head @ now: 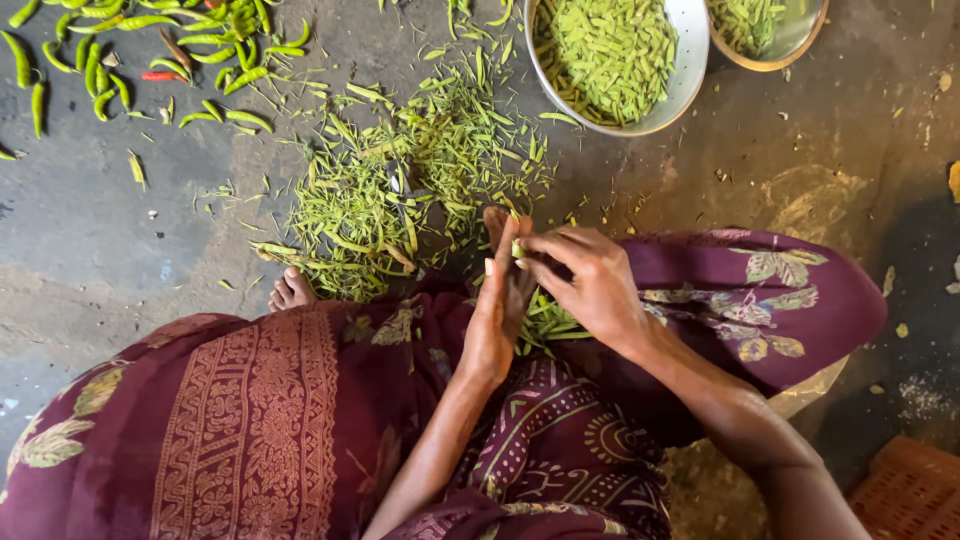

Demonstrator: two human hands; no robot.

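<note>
While both hands [545, 290] pinch pod [517, 248], steel bowl [690, 60] holds seemingly trimmed pods

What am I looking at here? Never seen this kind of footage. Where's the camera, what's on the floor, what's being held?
There is no machine: a person works with bare hands. The single picture comes from a camera worn on the head, looking down at the lap and floor.

The left hand and right hand meet over the lap, both pinching one small green bean pod with their fingers.

More pods lie in the lap. On the grey floor sits a heap of green trimmings. At top left lie green chillies, one red. At the top, a metal bowl holds cut green pieces, beside a second bowl.
</note>
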